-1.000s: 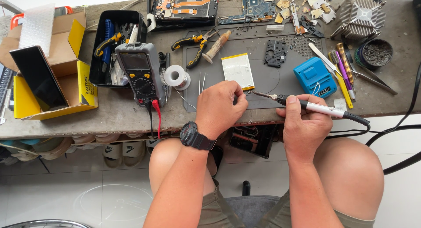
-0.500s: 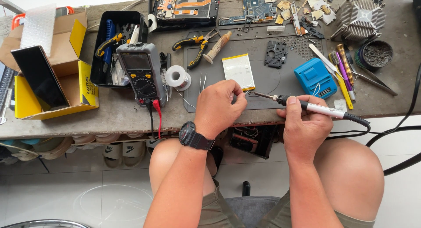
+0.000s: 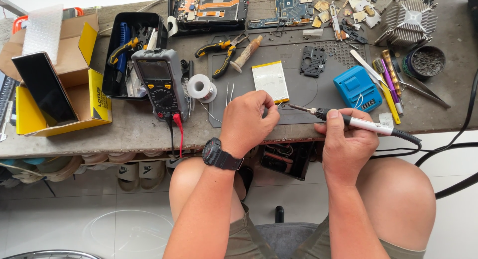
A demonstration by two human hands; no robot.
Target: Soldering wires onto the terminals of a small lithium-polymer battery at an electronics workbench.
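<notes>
At far left, a yellow box (image 3: pixel 59 97) with a dark phone (image 3: pixel 44 87) leaning inside, parked out of the working area. Next, a black tray (image 3: pixel 110 70) of hand tools, and just beside it a multimeter (image 3: pixel 158 82) standing tilted with red and black leads hanging over the table (image 3: pixel 124 127) edge – probably kept close for quick checks. Then a solder spool (image 3: pixel 201 87), its wire running toward the grey mat (image 3: pixel 308 90), and pliers (image 3: pixel 219 51) lying at the mat's top corner.

Near the middle, left hand (image 3: pixel 246 122) with a wristwatch (image 3: pixel 219 153), clenched into a loose fist over the mat's front edge; fingers pinch something small, maybe the solder wire, but hidden by the knuckles – cannot tell for sure. Just above the fist, a flat battery (image 3: pixel 270 81) with a yellow edge lies on the mat, near the iron's tip.

Right hand (image 3: pixel 346 139) grasping a soldering iron (image 3: pixel 348 120) like a pen, low and almost level, tip pointing left to the spot in front of the left fingers; such a hold gives fine control. Cable trails off right, away from the work.

Further right, a blue case (image 3: pixel 356 87), a few slim tools (image 3: pixel 388 77) and a round tin (image 3: pixel 425 61). At the back, an opened device (image 3: pixel 209 7), a circuit board (image 3: pixel 291 5) and a heatsink (image 3: pixel 408 20).
</notes>
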